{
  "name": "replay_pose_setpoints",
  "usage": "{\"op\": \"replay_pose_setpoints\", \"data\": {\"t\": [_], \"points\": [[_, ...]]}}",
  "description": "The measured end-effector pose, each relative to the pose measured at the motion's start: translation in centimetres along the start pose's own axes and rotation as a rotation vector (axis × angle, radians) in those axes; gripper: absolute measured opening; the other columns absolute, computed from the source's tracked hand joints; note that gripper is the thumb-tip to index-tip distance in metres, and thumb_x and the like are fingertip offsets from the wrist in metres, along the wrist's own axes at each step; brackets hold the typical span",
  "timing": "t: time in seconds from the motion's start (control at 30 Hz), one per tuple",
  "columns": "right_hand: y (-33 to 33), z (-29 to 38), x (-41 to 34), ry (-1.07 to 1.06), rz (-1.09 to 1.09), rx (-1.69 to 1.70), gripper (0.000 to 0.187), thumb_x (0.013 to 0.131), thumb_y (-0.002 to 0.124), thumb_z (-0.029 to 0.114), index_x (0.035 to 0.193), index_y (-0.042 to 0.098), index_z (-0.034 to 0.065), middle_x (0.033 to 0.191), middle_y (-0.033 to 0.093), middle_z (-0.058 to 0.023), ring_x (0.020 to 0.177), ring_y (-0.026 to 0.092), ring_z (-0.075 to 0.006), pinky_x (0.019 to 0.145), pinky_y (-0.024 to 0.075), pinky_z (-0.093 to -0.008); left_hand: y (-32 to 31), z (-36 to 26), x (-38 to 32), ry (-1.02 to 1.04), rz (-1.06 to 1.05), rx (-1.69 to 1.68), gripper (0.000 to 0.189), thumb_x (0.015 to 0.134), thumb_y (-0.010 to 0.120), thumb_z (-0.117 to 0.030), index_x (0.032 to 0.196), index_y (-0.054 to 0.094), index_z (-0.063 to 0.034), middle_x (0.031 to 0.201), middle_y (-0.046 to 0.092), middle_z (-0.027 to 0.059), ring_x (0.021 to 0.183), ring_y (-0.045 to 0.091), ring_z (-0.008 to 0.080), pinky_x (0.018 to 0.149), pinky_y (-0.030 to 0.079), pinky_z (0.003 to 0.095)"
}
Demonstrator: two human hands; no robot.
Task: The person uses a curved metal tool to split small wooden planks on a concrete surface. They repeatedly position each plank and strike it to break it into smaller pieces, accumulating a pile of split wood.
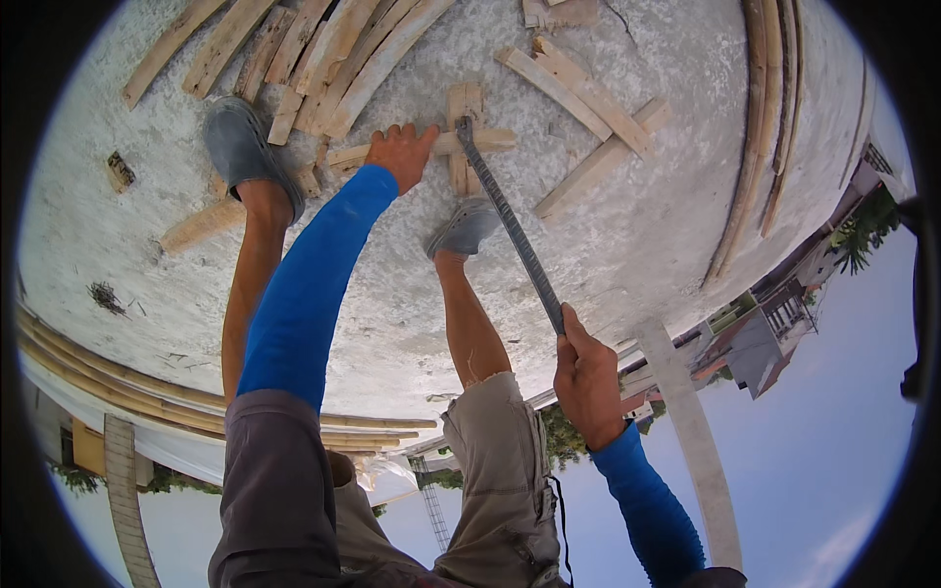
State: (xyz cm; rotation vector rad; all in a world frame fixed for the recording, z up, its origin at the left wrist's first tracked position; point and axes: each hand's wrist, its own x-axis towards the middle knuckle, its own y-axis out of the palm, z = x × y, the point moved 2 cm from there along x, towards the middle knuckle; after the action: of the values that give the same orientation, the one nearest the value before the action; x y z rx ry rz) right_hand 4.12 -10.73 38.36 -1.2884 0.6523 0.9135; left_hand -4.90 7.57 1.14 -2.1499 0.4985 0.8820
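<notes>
My left hand [403,156] is closed over a short wooden batten [494,140] and presses it down crosswise on a short wooden block [464,175] on the concrete floor. In my right hand [587,371] is the lower end of a ribbed steel bar [514,224], which looks like a pry bar made from rebar. Its bent far end lies at the batten, right over the block. Whether the tip grips a nail cannot be seen. My shoes stand on either side of the left hand's work, one close below the block.
Loose wooden battens [353,66] lie in a row at the upper left. Crossed wood pieces [588,162] lie right of the block. Long bamboo poles [757,140] line the right side, with more poles [132,382] at the lower left. A wood offcut [118,173] lies far left.
</notes>
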Motion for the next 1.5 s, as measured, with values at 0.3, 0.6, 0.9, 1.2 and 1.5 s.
{"op": "replay_pose_setpoints", "data": {"t": [0.3, 0.6, 0.9, 1.2, 1.5], "points": [[4.8, -2.9, -2.3, -0.012, -0.052, -0.057, 0.053, 0.098, 0.057, 0.003, 0.150, 0.049, -0.0016, 0.081, 0.063, -0.0229, 0.069, 0.065, -0.0403, 0.059, 0.0506, -0.0489, 1.0, -0.3, -0.2, -0.084, -0.088, 0.068, 0.056, 0.104, 0.057, -0.026, 0.155, 0.039, -0.0126, 0.138, 0.054, 0.0254, 0.129, 0.053, 0.0435, 0.103, 0.042, 0.0625], [7.4, -5.9, -4.8, 0.076, -0.068, -0.048, 0.061, 0.096, 0.060, 0.004, 0.155, 0.045, 0.0067, 0.090, 0.063, -0.0199, 0.067, 0.065, -0.0388, 0.057, 0.0522, -0.0488, 2.7, -17.6, -4.4, -0.865, -0.063, -1.277, 0.073, 0.098, 0.064, -0.048, 0.130, 0.047, 0.0146, 0.133, 0.052, 0.0375, 0.126, 0.054, 0.0513, 0.104, 0.044, 0.0571], [8.6, -7.2, -4.5, 0.065, -0.059, 0.073, 0.065, 0.092, 0.063, 0.004, 0.155, 0.044, 0.0015, 0.092, 0.061, -0.0182, 0.067, 0.066, -0.0357, 0.054, 0.0528, -0.0481, 2.6, -17.9, -3.7, -1.006, -0.185, -1.146, 0.040, 0.105, 0.060, -0.029, 0.098, 0.058, 0.0102, 0.095, 0.069, 0.0286, 0.080, 0.073, 0.0393, 0.055, 0.058, 0.0487], [14.2, -13.2, -4.1, 0.013, -0.127, 0.106, 0.064, 0.095, 0.061, 0.006, 0.157, 0.042, 0.0067, 0.089, 0.060, -0.0162, 0.062, 0.063, -0.0362, 0.052, 0.0523, -0.0478, 6.5, -18.2, -2.6, -0.955, -0.310, -0.908, 0.050, 0.106, 0.057, -0.039, 0.093, 0.059, 0.0094, 0.090, 0.069, 0.0313, 0.083, 0.070, 0.0480, 0.066, 0.055, 0.0563], [20.3, -18.4, -3.6, -0.093, -0.163, 0.287, 0.079, 0.089, 0.064, 0.001, 0.162, 0.034, 0.0061, 0.095, 0.057, -0.0160, 0.067, 0.064, -0.0353, 0.055, 0.0536, -0.0469, 8.7, -19.5, -2.9, -0.765, -0.571, -0.630, 0.047, 0.106, 0.055, -0.036, 0.091, 0.058, 0.0086, 0.087, 0.067, 0.0353, 0.084, 0.068, 0.0529, 0.075, 0.052, 0.0585]]}}
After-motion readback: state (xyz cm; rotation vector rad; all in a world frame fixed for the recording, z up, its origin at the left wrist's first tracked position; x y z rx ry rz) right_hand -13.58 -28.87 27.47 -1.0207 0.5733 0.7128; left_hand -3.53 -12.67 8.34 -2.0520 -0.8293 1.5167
